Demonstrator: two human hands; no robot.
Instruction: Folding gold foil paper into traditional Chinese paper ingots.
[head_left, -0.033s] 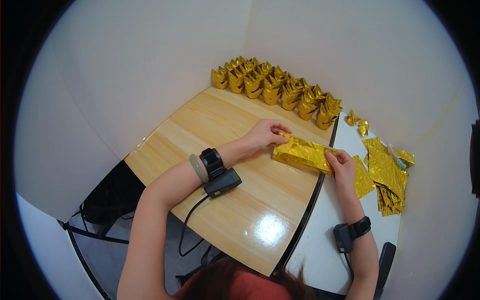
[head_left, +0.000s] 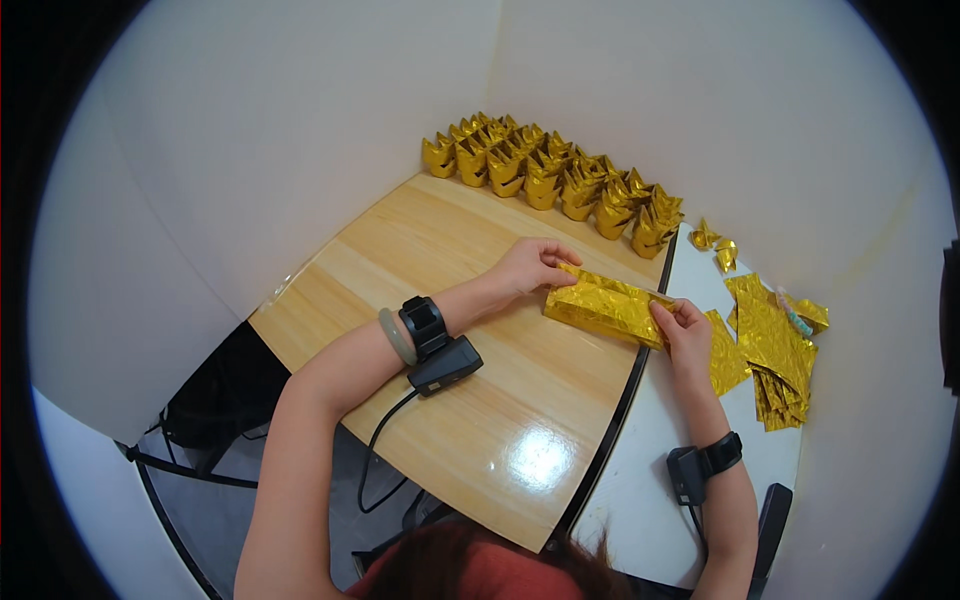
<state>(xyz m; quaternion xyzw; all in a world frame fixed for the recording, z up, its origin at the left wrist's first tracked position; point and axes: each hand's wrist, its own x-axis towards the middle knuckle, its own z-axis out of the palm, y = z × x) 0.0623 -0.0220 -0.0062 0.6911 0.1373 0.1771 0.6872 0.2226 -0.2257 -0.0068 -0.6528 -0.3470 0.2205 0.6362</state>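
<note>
A folded strip of gold foil paper [head_left: 605,305] stretches between my two hands, just over the wood-grain table near its right edge. With thumb and fingers closed, my left hand [head_left: 538,268] pinches its left end. At the right end, my right hand [head_left: 684,328] has its thumb on top of the foil and its fingers closed around the edge. Long creases run along the strip. Several rows of folded gold foil ingots [head_left: 545,180] stand behind my hands, along the back wall.
The wood-grain table [head_left: 400,260] meets a white table [head_left: 630,490] on the right. There lie a pile of gold foil sheets [head_left: 775,340], a beaded multicoloured item [head_left: 795,314] and small gold foil pieces [head_left: 726,255]. A black cable [head_left: 368,470] hangs from my left wrist device.
Both hands and the foil strip stay almost exactly in place; only a very slight shift shows along the strip.
</note>
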